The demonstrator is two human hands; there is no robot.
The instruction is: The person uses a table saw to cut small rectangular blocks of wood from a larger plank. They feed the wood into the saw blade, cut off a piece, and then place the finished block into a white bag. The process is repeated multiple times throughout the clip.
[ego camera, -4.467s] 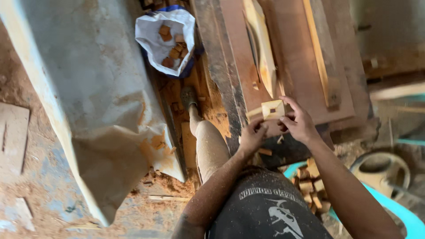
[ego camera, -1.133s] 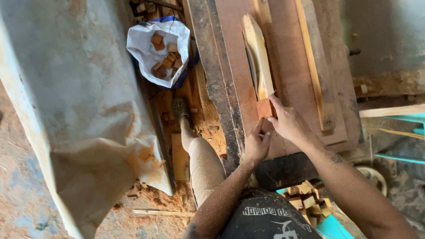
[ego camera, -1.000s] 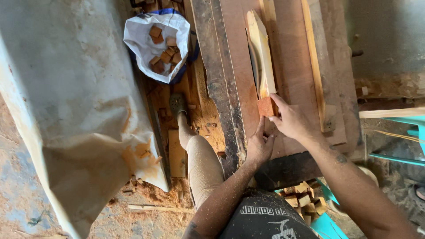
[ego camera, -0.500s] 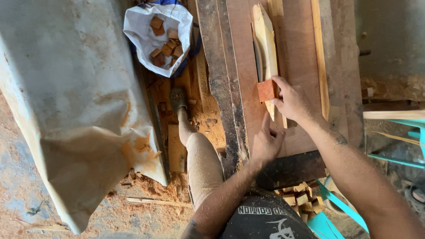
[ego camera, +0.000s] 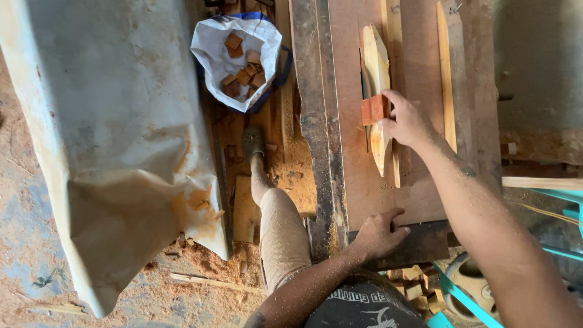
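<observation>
While my right hand (ego camera: 408,121) pinches a reddish wood block (ego camera: 372,110) and my left hand (ego camera: 378,234) lies spread on the saw table (ego camera: 352,158), the white sack (ego camera: 234,58) holds cut blocks (ego camera: 243,73).

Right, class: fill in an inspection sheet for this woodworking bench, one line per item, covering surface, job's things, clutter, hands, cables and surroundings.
Surface: reddish-brown wooden saw table, dusty.
Job's things: small reddish wooden block against the pale wooden blade guard.
Clutter: white sack of wooden offcuts; sawdust on the floor.
Hands: right hand holds the block; left hand rests on the table's near edge.
Cables: nothing seen.
Surroundings: grey tarpaulin; turquoise frame.
</observation>
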